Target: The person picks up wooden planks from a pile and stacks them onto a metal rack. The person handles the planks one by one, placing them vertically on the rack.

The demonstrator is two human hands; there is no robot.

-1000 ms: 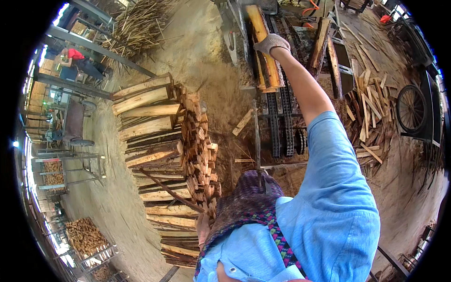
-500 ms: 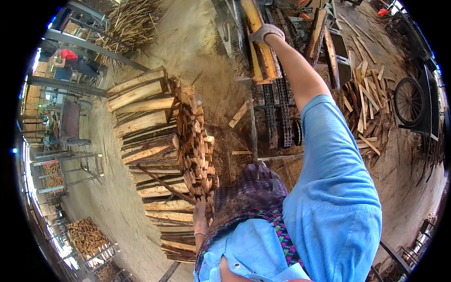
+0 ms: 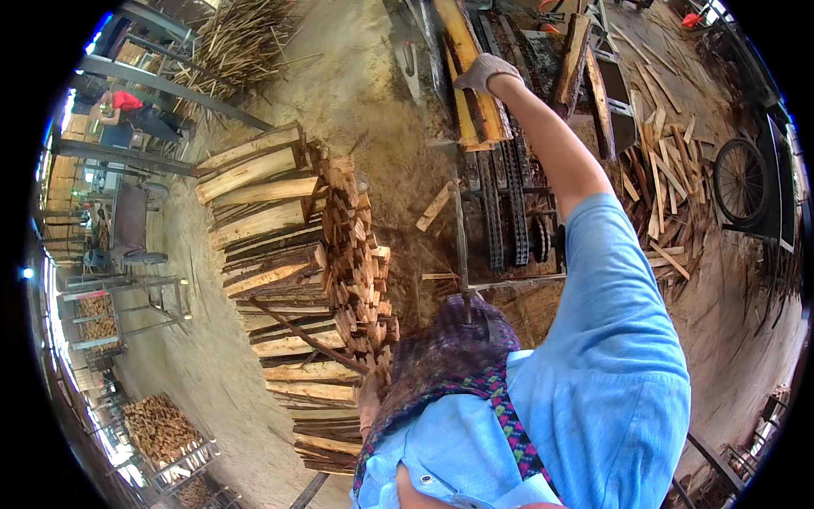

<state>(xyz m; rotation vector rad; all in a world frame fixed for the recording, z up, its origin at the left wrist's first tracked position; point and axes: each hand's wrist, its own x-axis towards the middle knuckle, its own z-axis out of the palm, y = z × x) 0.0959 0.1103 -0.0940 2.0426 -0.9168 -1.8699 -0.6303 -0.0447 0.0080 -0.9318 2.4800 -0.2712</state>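
Note:
My right hand (image 3: 489, 75), in a pale knitted glove, rests over a yellowish split log (image 3: 477, 106) with dark bark. Its fingers bend down together against the wood. This log lies lengthwise on a machine bed, above dark drive chains (image 3: 507, 212). Low beside my apron, my left hand (image 3: 370, 399) is closed at the end of a thin dark stick (image 3: 309, 337); its fingers are partly hidden. The stick slants across a tall stack of split firewood (image 3: 292, 348) on my left.
More split logs (image 3: 572, 64) lie on the machine's right side. Beyond them are scattered offcuts (image 3: 666, 174) and a spoked wheel (image 3: 739, 182). A pile of thin sticks (image 3: 233, 47) is at the far left, near a person in red (image 3: 127, 100). One loose piece (image 3: 435, 206) lies beside the machine frame.
My right hand has slid slightly toward me and right along the log, which stays in place. My left hand has drawn in toward my apron, and the stick's end has shifted right with it.

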